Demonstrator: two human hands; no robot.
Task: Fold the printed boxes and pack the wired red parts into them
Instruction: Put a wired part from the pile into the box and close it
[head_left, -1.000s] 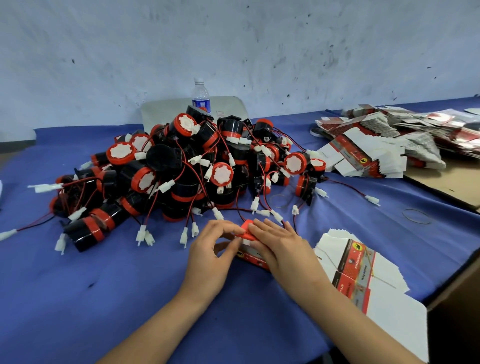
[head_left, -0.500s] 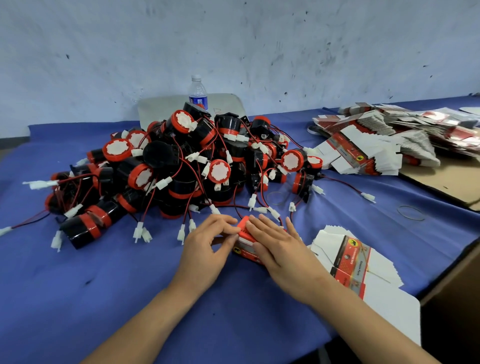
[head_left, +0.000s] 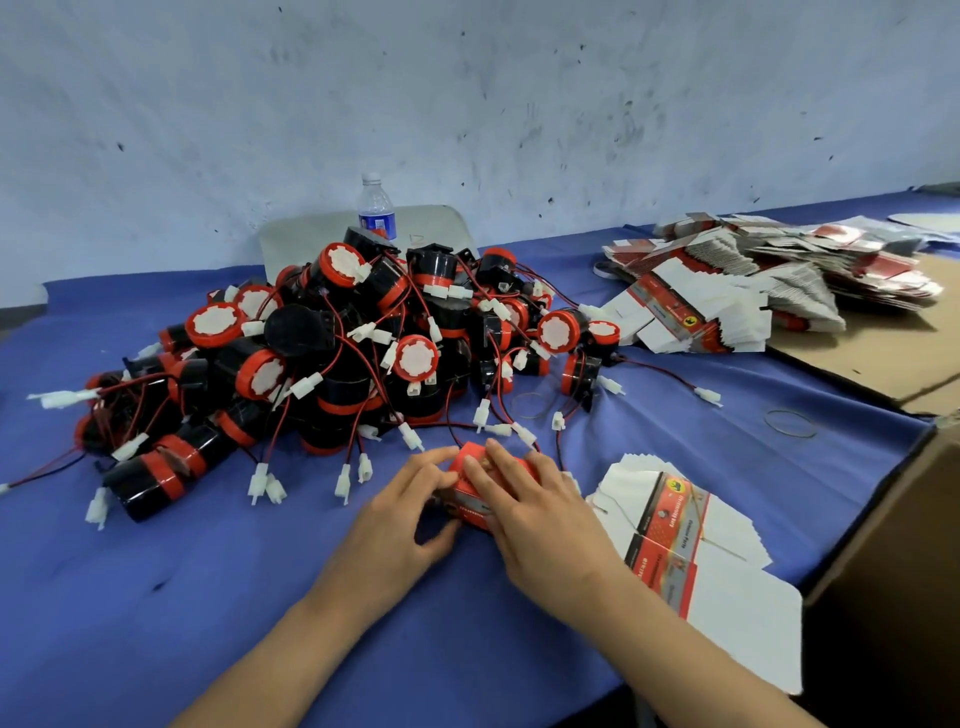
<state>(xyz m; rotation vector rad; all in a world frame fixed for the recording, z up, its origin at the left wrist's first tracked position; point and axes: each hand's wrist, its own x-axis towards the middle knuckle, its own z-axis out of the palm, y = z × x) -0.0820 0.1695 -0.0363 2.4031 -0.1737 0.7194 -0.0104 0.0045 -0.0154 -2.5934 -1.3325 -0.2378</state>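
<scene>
At lower centre, your left hand (head_left: 400, 519) grips the small red printed cardboard box (head_left: 470, 506) on the blue cloth surface (head_left: 208, 597), and your right hand (head_left: 540, 519) presses straight fingers on top of it. Beyond, mid-frame, lies the pile of black-and-red wired round parts (head_left: 363, 353).

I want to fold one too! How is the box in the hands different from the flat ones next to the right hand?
The folded box is a little block; the flat boxes lie unfolded in a fanned stack. The left hand grips the folded box and the right hand presses on top; nobody holds the flat boxes. The folded box shows mostly red; the flat boxes show wide white flaps. Both have red print.
</scene>
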